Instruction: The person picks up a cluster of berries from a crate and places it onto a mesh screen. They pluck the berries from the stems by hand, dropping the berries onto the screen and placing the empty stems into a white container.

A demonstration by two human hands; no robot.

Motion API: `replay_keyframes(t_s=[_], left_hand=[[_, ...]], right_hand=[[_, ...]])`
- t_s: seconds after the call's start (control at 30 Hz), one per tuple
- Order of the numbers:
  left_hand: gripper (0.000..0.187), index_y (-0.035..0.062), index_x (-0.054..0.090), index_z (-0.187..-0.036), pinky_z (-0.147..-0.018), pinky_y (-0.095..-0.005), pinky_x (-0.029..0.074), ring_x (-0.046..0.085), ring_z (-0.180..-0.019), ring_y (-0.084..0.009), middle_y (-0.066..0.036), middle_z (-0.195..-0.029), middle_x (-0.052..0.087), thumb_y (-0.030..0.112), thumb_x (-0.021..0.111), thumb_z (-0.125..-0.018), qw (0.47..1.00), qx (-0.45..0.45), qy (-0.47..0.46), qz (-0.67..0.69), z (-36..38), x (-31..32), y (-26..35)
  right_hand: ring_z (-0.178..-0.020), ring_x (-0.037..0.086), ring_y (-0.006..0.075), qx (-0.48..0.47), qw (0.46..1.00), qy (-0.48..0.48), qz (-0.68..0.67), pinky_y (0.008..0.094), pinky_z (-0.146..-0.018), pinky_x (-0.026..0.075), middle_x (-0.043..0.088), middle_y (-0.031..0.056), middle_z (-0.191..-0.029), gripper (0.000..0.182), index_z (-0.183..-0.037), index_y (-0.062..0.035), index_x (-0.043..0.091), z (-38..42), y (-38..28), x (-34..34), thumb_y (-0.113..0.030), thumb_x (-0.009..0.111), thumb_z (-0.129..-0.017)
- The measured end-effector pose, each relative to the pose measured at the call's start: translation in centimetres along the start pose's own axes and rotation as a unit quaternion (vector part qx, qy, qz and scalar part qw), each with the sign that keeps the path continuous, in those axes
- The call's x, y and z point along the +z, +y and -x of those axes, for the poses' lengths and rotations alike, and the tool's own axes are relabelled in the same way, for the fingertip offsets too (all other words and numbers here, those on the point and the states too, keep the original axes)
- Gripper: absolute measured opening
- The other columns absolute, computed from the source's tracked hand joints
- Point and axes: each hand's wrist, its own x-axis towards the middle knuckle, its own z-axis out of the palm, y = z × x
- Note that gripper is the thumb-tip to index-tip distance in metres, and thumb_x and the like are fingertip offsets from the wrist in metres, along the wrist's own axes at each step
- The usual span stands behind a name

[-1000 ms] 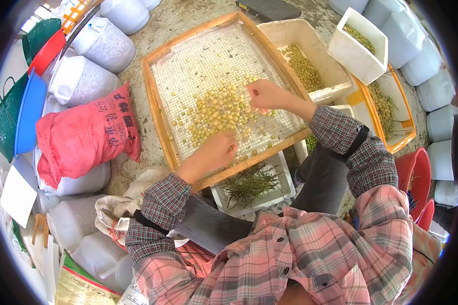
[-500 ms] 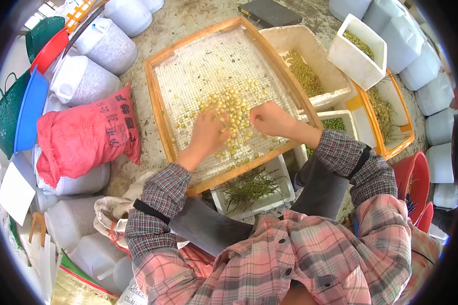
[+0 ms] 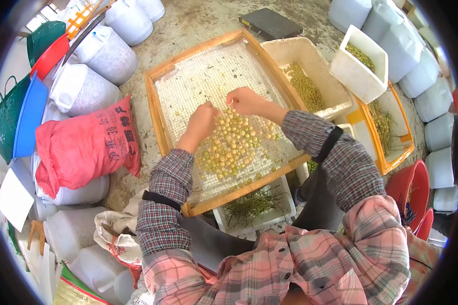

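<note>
Over the wooden-framed mesh sieve [image 3: 160,109], both hands are working the heap of yellow-green seeds [image 3: 234,145]: the left hand [image 3: 202,122] is cupping loosely, the right hand [image 3: 244,100] is pinching something small, and a careless sweep risks flicking seeds over the near frame edge.

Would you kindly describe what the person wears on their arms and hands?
Both the left hand and right hand are bare, without gloves. Each forearm wears a dark plaid oversleeve with a black band at its upper end, pulled over a pink plaid shirt.
</note>
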Motion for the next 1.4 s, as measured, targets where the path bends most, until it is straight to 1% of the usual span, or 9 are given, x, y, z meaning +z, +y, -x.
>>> replay_keyframes(t_s=[0.1, 0.27, 0.47, 0.7, 0.87, 1.1, 1.17, 1.2, 1.4], left_hand=[[0.013, 0.0031, 0.071, -0.090, -0.073, -0.0386, 0.050, 0.060, -0.080, -0.0285, -0.011, -0.090, 0.057, 0.003, 0.065, -0.078, 0.999, -0.015, -0.022, 0.017, -0.4, -0.2, 0.0], [0.011, 0.0046, 0.072, -0.087, -0.073, -0.0380, 0.050, 0.061, -0.080, -0.0283, -0.012, -0.092, 0.058, 0.005, 0.066, -0.078, 0.998, -0.045, -0.049, 0.020, -1.5, 1.0, -0.7], [0.005, 0.0021, 0.066, -0.078, -0.071, -0.0397, 0.051, 0.061, -0.081, -0.0304, -0.014, -0.091, 0.059, 0.007, 0.065, -0.079, 0.998, -0.038, -0.048, 0.020, -0.6, 0.8, 1.3], [0.014, 0.0007, 0.062, -0.094, -0.070, -0.0408, 0.050, 0.061, -0.080, -0.0322, -0.014, -0.091, 0.059, 0.009, 0.061, -0.083, 0.997, -0.034, -0.040, -0.050, 0.1, 1.6, 1.7], [0.013, 0.0000, 0.061, -0.093, -0.071, -0.0404, 0.050, 0.061, -0.079, -0.0300, -0.013, -0.089, 0.059, 0.010, 0.059, -0.085, 0.997, 0.005, -0.003, 0.078, 0.4, 0.5, 1.5], [0.009, 0.0039, 0.065, -0.085, -0.068, -0.0378, 0.050, 0.061, -0.078, -0.0256, -0.009, -0.087, 0.062, 0.011, 0.060, -0.084, 0.997, 0.005, -0.078, -0.002, -0.7, 0.9, 2.7], [0.010, 0.0048, 0.065, -0.087, -0.068, -0.0369, 0.050, 0.062, -0.077, -0.0251, -0.008, -0.086, 0.063, 0.013, 0.060, -0.084, 0.999, 0.011, -0.046, -0.018, -0.6, 0.9, 3.0], [0.010, 0.0040, 0.065, -0.088, -0.067, -0.0356, 0.050, 0.063, -0.076, -0.0236, -0.008, -0.084, 0.064, 0.012, 0.061, -0.084, 0.999, 0.002, -0.034, 0.012, -0.5, 0.8, 2.9], [0.013, -0.0018, 0.064, -0.094, -0.066, -0.0268, 0.054, 0.066, -0.078, -0.0135, -0.010, -0.084, 0.068, 0.004, 0.067, -0.083, 0.925, -0.177, -0.048, 0.334, 0.2, -1.4, 1.3]], right_hand=[[-0.071, 0.064, 0.0275, -0.051, 0.980, -0.105, 0.162, 0.0368, -0.065, 0.051, 0.067, 0.0120, -0.077, 0.015, -0.085, -0.0028, 0.068, -2.4, 1.6, 1.1, -0.007, 0.057, -0.075], [-0.077, 0.065, 0.0305, 0.028, 0.961, -0.199, 0.190, 0.0392, -0.069, 0.052, 0.067, 0.0160, -0.079, 0.012, -0.077, -0.0017, 0.067, -3.8, 0.5, 0.9, -0.008, 0.059, -0.070], [-0.072, 0.062, 0.0319, -0.020, 0.982, -0.144, 0.123, 0.0407, -0.066, 0.050, 0.064, 0.0173, -0.073, 0.010, -0.073, -0.0003, 0.064, -3.2, -0.3, 1.3, -0.009, 0.060, -0.070], [-0.064, 0.058, 0.0303, -0.063, 0.976, -0.120, 0.170, 0.0398, -0.062, 0.047, 0.060, 0.0152, -0.067, 0.014, -0.070, -0.0011, 0.061, -2.6, -0.7, 1.6, -0.014, 0.060, -0.073], [-0.068, 0.061, 0.0289, 0.088, 0.992, -0.066, 0.054, 0.0406, -0.066, 0.048, 0.063, 0.0158, -0.072, 0.024, -0.073, 0.0005, 0.063, -1.9, 0.1, 0.0, -0.022, 0.058, -0.078], [-0.061, 0.056, 0.0241, 0.149, 0.983, -0.097, -0.040, 0.0367, -0.062, 0.047, 0.061, 0.0140, -0.067, 0.025, -0.073, 0.0013, 0.062, 0.6, 1.2, -2.9, -0.022, 0.058, -0.079], [-0.057, 0.055, 0.0209, 0.041, 0.997, -0.062, 0.002, 0.0361, -0.059, 0.046, 0.059, 0.0120, -0.063, 0.022, -0.072, 0.0006, 0.062, 1.8, 1.8, -3.0, -0.020, 0.058, -0.079], [-0.055, 0.054, 0.0193, -0.014, 0.999, -0.044, 0.024, 0.0357, -0.057, 0.046, 0.058, 0.0111, -0.061, 0.021, -0.072, 0.0002, 0.062, 2.2, 1.7, -3.1, -0.019, 0.058, -0.078], [-0.050, 0.052, 0.0111, 0.218, 0.954, -0.143, -0.150, 0.0283, -0.047, 0.043, 0.056, 0.0046, -0.059, 0.018, -0.071, -0.0026, 0.061, 4.5, -1.2, -4.2, -0.017, 0.057, -0.081]])
